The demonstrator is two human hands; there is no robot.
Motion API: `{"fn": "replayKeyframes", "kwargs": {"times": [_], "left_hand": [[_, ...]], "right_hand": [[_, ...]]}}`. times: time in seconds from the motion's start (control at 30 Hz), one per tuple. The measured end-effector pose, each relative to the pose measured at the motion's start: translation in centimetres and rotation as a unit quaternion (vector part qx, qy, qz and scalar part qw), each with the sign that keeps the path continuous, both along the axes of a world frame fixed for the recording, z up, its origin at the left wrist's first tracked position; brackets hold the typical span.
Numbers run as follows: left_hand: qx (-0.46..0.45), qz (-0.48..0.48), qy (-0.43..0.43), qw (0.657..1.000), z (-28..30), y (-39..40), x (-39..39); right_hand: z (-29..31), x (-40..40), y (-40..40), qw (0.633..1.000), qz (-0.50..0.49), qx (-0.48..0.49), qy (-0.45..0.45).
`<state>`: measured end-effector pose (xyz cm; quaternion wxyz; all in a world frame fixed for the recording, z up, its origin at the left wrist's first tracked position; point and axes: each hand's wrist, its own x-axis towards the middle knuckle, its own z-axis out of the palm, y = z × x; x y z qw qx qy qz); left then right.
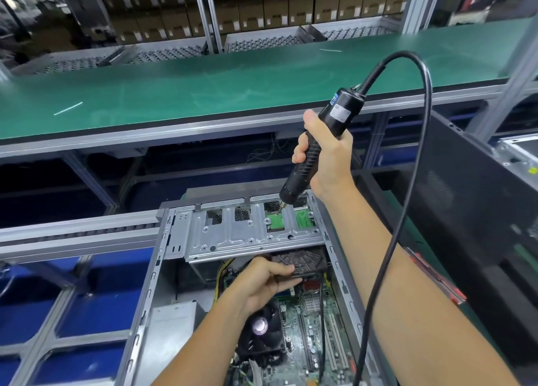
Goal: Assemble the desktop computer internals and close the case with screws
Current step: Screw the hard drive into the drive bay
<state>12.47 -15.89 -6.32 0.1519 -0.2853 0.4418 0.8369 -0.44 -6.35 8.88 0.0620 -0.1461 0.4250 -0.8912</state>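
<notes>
An open grey computer case (163, 257) lies in front of me, with the green motherboard (313, 339) and a black CPU cooler fan (266, 339) inside. My right hand (326, 152) grips a black electric screwdriver (317, 141) held upright. Its bit touches the metal drive bracket (233, 237) at a cut-out where a green board (275, 219) shows. My left hand (266, 283) reaches under the bracket and holds a black drive (302, 262) between thumb and fingers.
The screwdriver's black cable (407, 211) loops up and down across my right forearm. A green conveyor belt (233, 88) runs behind the case. A dark case panel (471, 199) stands at the right. Blue bins (87, 315) sit under the frame at the left.
</notes>
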Motion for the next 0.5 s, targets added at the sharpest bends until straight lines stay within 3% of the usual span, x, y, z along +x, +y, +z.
{"fn": "replayKeyframes", "kwargs": {"times": [0.2, 0.5], "left_hand": [[-0.007, -0.134, -0.047, 0.99, 0.5, -0.7, 1.1], [-0.09, -0.219, -0.087, 0.968, 1.2, -2.1, 2.3]], "right_hand": [[0.0, 0.0, 0.0, 1.0, 0.006, 0.002, 0.002], [0.4, 0.6, 0.2, 1.0, 0.008, -0.005, 0.006]]}}
